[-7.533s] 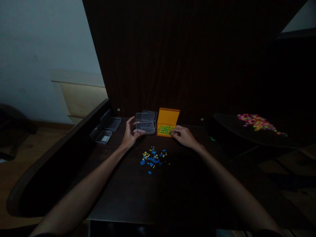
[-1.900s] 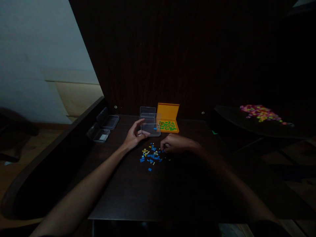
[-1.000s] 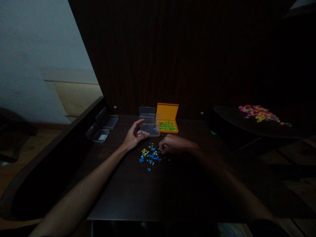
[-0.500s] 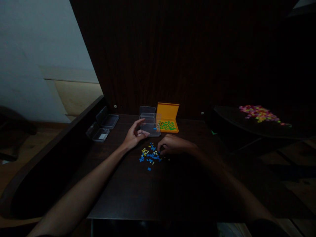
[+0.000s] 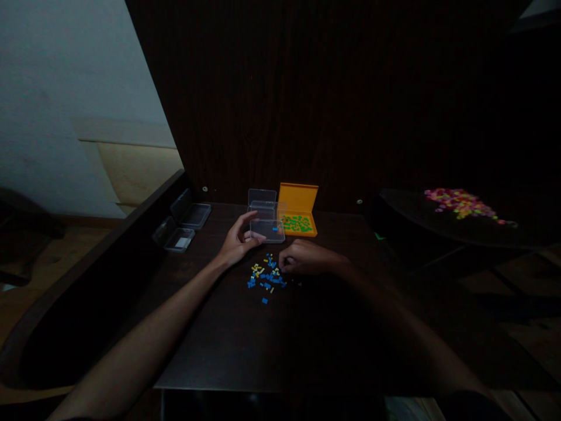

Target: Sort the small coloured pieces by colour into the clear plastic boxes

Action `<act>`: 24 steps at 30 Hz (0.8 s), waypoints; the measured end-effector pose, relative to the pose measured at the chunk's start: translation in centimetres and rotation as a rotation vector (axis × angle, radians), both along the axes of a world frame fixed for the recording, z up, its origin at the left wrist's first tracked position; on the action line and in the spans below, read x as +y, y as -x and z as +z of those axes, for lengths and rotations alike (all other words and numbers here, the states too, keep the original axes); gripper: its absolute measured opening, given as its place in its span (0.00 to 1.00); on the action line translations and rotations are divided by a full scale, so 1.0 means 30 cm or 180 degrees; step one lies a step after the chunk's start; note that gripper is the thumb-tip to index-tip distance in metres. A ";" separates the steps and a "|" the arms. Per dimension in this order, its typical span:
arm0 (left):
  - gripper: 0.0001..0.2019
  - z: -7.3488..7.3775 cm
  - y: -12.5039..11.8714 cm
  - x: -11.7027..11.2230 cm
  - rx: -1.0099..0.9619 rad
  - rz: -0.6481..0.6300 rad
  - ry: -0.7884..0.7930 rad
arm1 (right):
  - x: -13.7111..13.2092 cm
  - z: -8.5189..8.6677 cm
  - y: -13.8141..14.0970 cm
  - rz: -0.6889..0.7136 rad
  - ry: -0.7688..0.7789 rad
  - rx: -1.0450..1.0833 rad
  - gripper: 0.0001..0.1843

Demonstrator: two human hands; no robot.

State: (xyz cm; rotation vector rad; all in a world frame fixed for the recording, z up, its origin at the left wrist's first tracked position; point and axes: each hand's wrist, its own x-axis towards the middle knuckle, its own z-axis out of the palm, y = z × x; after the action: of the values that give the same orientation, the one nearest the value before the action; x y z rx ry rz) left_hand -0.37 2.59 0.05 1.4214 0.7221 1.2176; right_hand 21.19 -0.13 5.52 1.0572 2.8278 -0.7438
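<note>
My left hand grips the left edge of a clear plastic box, whose lid stands up at the back. A blue brick shows inside that box. Just right of a loose heap of small blue and yellow toy bricks is my right hand. Its fingers are curled and pinched together at the heap's edge; whatever they hold is hidden. Behind, an open orange box contains many small green bricks.
Two more open clear boxes, a larger one and a smaller one, stand at the left by the raised wooden side panel. On a dark surface at the right lies a pile of pink and yellow pieces. A dark upright panel closes the back.
Almost nothing differs. My right hand's fingers have curled slightly tighter beside the bricks, while my left hand keeps the clear box in the same place.
</note>
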 end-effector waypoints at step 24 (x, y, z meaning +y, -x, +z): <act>0.38 0.062 -0.086 -0.100 -0.0144 -0.0279 0.0247 | 0.028 0.005 -0.013 -0.1421 -0.0995 0.1094 0.07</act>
State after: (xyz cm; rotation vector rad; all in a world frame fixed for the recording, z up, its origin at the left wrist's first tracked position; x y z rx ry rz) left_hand 2.20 -0.41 1.92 1.3438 0.6622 1.1386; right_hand 21.59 0.72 5.68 1.8125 3.0984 -0.5546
